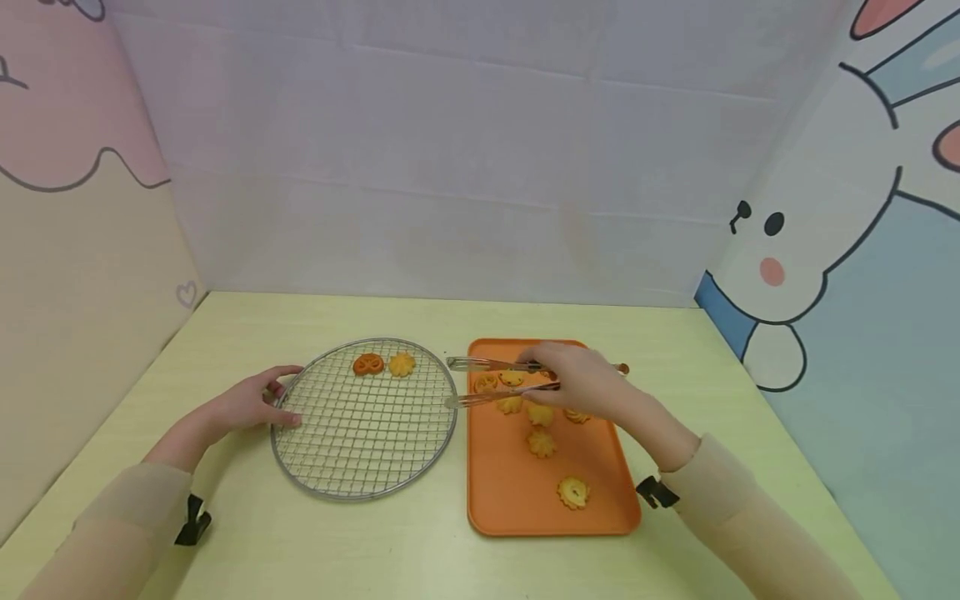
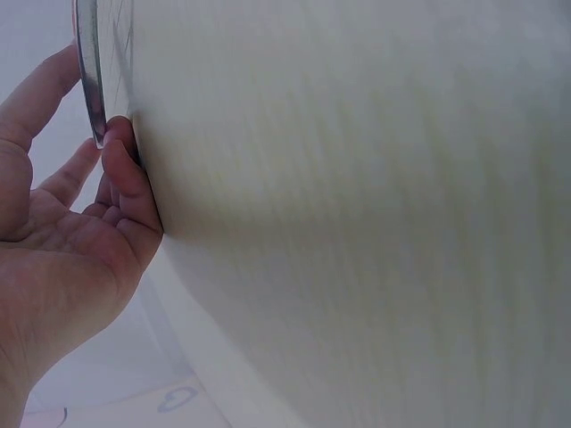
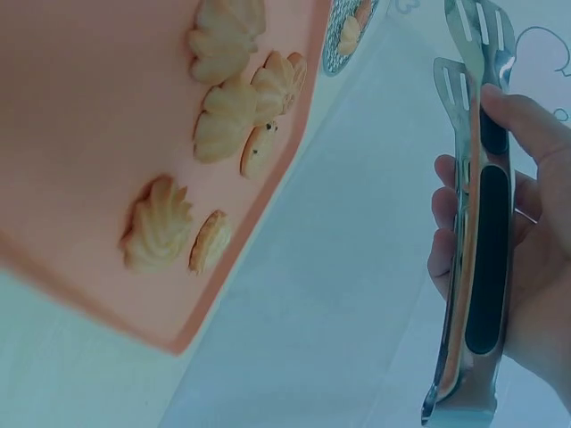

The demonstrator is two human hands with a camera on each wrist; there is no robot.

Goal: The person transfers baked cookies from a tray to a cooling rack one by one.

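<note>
Right hand point(image 1: 581, 379) grasping metal tongs point(image 3: 496, 259), their blades spread with nothing between; left hand point(image 1: 247, 404) pinching the edge of the wire rack point(image 1: 352, 498), left of the tongs. Two cookies sit on the rack's far part, left of the tong tips: a pretzel-shaped one point(image 1: 368, 364) and a flower-shaped one point(image 1: 402, 364). The rest lie on the orange tray point(image 1: 517, 492), mostly under the right grip, some partly hidden; a round cookie point(image 1: 573, 492) sits well nearside of it. Step looks like between grabs, mid-transfer with tongs; next pick probably calls for bringing tips down around one cookie and squeezing lightly. Edges: tray lip and rack rim close together below the tong tips, could snag. Room: bare mesh nearside of the tips, bare tray nearside of the grip.
</note>
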